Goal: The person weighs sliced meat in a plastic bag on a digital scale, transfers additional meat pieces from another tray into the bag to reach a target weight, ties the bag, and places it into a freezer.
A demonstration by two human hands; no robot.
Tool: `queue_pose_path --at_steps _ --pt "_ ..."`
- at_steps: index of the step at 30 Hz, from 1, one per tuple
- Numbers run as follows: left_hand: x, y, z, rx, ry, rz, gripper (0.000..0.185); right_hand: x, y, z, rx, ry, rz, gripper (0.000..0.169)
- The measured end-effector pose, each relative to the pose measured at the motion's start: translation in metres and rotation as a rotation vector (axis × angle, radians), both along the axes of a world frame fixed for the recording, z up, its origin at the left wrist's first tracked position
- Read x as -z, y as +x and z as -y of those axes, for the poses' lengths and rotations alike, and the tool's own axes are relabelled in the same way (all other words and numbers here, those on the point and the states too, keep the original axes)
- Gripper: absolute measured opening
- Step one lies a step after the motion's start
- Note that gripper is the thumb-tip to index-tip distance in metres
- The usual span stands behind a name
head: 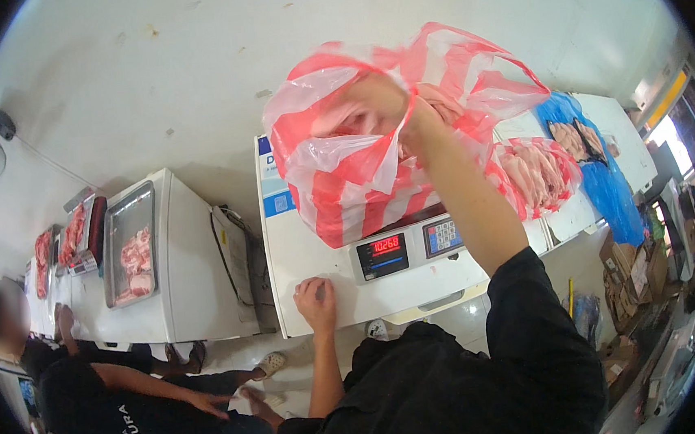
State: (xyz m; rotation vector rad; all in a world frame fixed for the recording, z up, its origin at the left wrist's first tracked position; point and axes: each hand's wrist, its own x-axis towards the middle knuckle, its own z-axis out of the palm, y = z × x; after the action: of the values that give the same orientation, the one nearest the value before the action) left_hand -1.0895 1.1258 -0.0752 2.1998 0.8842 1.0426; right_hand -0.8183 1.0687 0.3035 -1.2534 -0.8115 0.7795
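Note:
A large red-and-white striped plastic bag (358, 201) with raw meat in it stands on a digital scale (382, 256) with a lit red display and a keypad. My right hand (375, 101) reaches inside the bag's opening; it is blurred, and its fingers and what they touch cannot be made out. My left hand (315, 299) rests on the white freezer top (285, 246), left of the display, its fingers curled and holding nothing visible. Right of the bag, pale raw meat pieces (537, 174) lie on a second striped bag, beside my right forearm.
Further right, more meat (571, 138) lies on blue plastic (612, 202). At left, a metal tray of meat (130, 246) sits on another white freezer (195, 259), past a gap. Two people stand lower left. Cardboard boxes (621, 269) stand at right.

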Motion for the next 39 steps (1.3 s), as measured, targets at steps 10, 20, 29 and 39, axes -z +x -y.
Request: queue_pose_path --at_steps 10,20,29,39 --pt "0.004 -0.003 0.002 -0.043 -0.025 0.007 0.007 -0.023 0.047 0.143 0.438 0.199 0.590 0.046" --pt "0.013 0.008 -0.003 -0.102 -0.097 0.040 0.009 0.068 0.115 0.361 0.882 0.331 0.313 0.066" --pt "0.006 0.009 0.007 -0.107 -0.170 0.056 0.007 0.149 0.181 0.392 1.081 0.246 0.230 0.035" --pt "0.012 0.013 0.002 -0.141 -0.237 0.089 0.012 0.306 0.265 0.388 1.252 -0.634 0.799 0.038"
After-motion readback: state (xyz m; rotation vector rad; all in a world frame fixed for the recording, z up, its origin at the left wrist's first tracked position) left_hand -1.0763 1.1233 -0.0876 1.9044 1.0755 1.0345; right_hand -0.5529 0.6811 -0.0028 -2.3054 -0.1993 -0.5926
